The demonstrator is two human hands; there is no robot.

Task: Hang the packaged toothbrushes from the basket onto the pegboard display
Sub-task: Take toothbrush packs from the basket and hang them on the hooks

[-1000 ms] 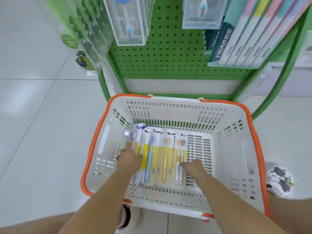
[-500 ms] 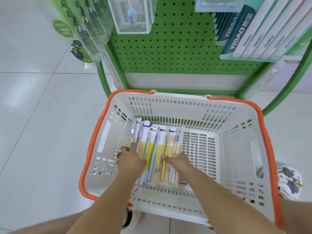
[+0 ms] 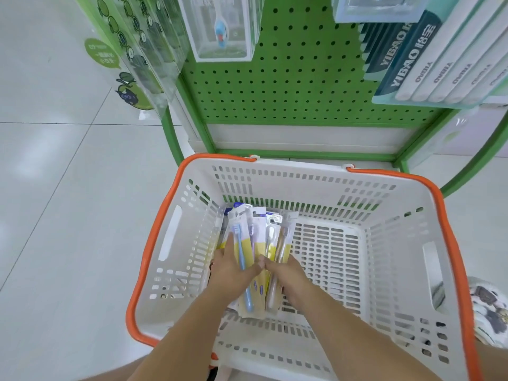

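Several packaged toothbrushes (image 3: 254,237) in yellow-and-white cards lie bunched together in the left part of a white basket with an orange rim (image 3: 450,224). My left hand (image 3: 233,268) grips the bunch from the left, thumb over a blue toothbrush pack. From the right, my right hand (image 3: 286,273) grips the same bunch over a brown toothbrush pack. Both hands meet at the middle of the packs. The green pegboard (image 3: 297,70) rises right behind the basket.
Clear toothbrush boxes (image 3: 222,31) hang at the pegboard's upper left, and long boxed packs (image 3: 439,56) hang at the upper right. Green frame tubes (image 3: 169,138) flank the stand. Pale floor tiles (image 3: 68,215) stretch left. A patterned shoe (image 3: 489,312) shows at the right.
The packs were spread flat across the basket floor; both hands have pushed them together into one bunch at the left. My right hand moved left to meet the left hand.
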